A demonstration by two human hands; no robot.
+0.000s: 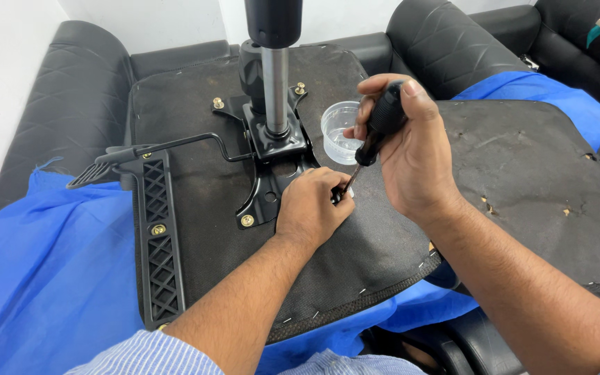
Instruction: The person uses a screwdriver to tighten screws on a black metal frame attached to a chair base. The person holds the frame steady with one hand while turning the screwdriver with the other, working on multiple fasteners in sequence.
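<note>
While the right hand point(411, 149) is clamped around the black handle of a screwdriver point(376, 132), holding it tilted with the shaft running down toward seven o'clock, the left hand point(314, 208) sits closed with its fingertips pinched at the tool's tip, though what lies between them is too small to tell. Both hands meet just beside the four o'clock corner of the black metal mechanism plate point(272, 156), which lies on the upturned underside of a chair seat point(203, 180) covered in dark fabric. A steel gas cylinder point(275, 87) rises upright from the plate. Brass-coloured bolts point(247, 221) show at the plate's corners. At nine o'clock from the plate, a thin lever point(189, 142) reaches out toward a black lattice armrest bracket point(157, 236) fixed along the seat's edge. A small clear plastic cup point(338, 132) stands on the seat just behind the screwdriver, at two o'clock from the left hand. Blue cloth point(43, 278) lies beneath the seat, over a black sofa point(71, 90).
</note>
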